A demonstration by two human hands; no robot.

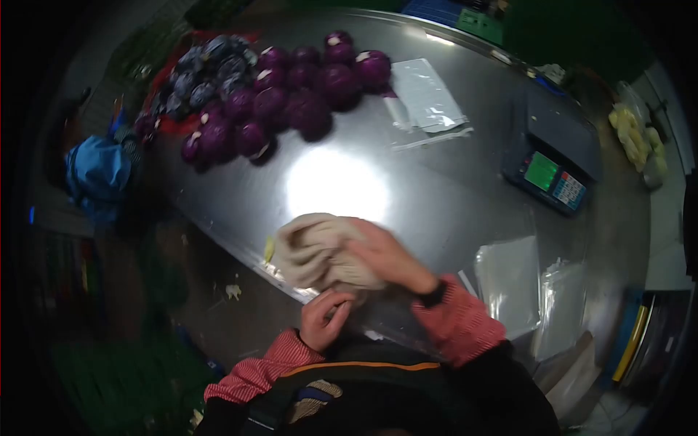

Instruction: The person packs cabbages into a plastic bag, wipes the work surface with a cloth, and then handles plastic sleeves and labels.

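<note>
A beige cloth [316, 251] lies bunched at the near edge of the metal table [436, 196]. My right hand [389, 256] presses on the cloth's right side, its fingers blurred and partly lost in the folds. Just below the cloth, at the table's edge, is my left hand [324, 317], its fingers curled together near the cloth's lower hem; what they hold, if anything, is hidden. A small yellow-green scrap [269, 249] sits left of the cloth.
Purple cabbages [309, 112] cover the back left, beside darker ones [203, 80] on red netting. Clear plastic bags lie at the back [429, 98] and near right [509, 283]. A scale [556, 152] stands on the right. A blue bag [98, 171] is off the left side.
</note>
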